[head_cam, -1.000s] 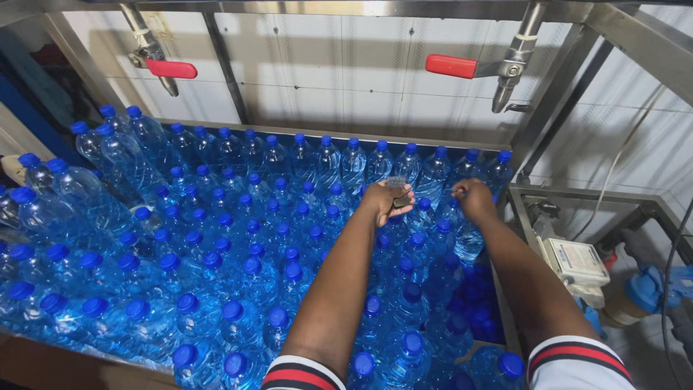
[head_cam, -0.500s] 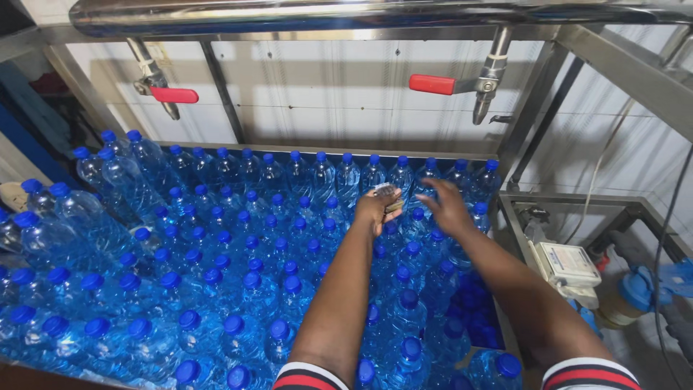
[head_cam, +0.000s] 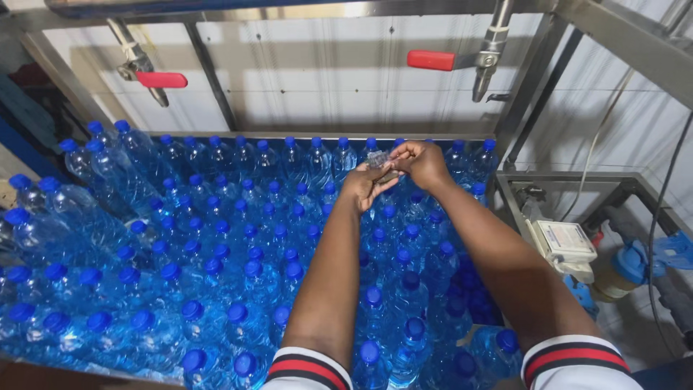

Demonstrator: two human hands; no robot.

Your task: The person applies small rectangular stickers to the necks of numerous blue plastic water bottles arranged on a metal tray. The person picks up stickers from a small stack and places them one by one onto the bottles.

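Both arms stretched out over a dense crowd of clear blue-tinted plastic water bottles with blue screw caps (head_cam: pixel 216 267), standing upright and touching one another across the whole steel-framed table (head_cam: pixel 317 135). Left hand (head_cam: pixel 366 186) and right hand (head_cam: pixel 422 162) meeting above the far rows, fingers pinched narrowly from both sides on a small clear crinkled plastic piece (head_cam: pixel 378 159) (exact kind too small to tell), held just over the bottle caps near the back edge. Striped white, red and black sleeve cuffs (head_cam: pixel 577 357) at the bottom edge. Overhead, two metal taps with red lever handles (head_cam: pixel 432 60), well apart. At right, a white boxy device (head_cam: pixel 567 242) beside the frame.
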